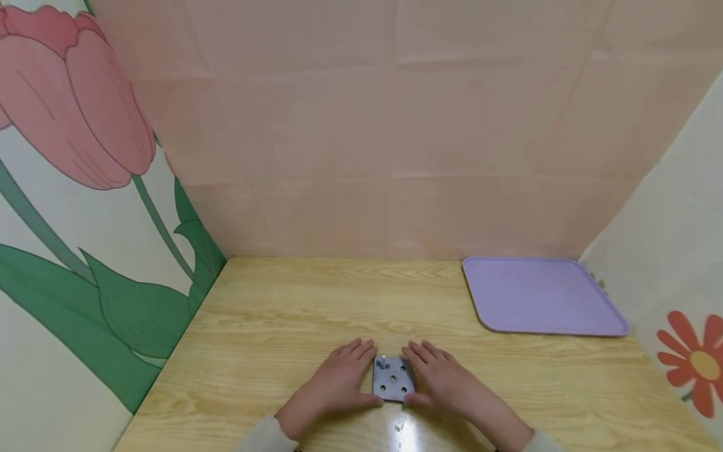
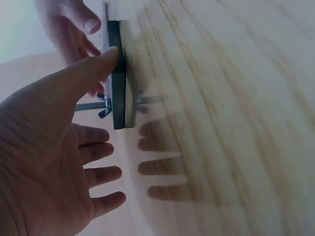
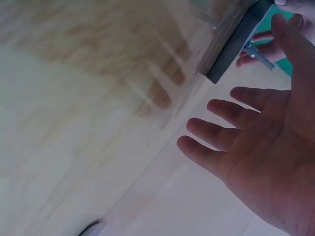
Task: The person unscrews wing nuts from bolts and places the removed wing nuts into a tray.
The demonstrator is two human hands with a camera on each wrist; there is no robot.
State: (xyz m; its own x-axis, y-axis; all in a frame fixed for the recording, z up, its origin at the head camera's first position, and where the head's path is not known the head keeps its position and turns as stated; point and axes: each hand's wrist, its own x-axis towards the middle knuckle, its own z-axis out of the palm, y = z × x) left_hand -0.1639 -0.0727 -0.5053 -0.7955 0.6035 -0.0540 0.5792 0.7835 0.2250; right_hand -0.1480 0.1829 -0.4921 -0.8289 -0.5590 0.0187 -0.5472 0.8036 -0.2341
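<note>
A small square dark-grey plate (image 1: 394,387) with several round holes lies flat on the wooden table. At its far left corner a bolt (image 2: 90,106) stands upright with a wing nut (image 2: 105,105) on it, low against the plate. My left hand (image 1: 341,378) rests along the plate's left side, its thumb tip at the near left edge in the left wrist view. On the other side is my right hand (image 1: 446,381), thumb by the near right corner. Both hands have extended fingers and frame the plate without gripping it.
A purple tray (image 1: 542,295) lies at the back right of the wooden table (image 1: 316,301). Behind stands a pink-beige covered wall (image 1: 390,138). Floral sheets flank the table, with a tulip (image 1: 73,100) on the left and a red flower (image 1: 703,364) on the right.
</note>
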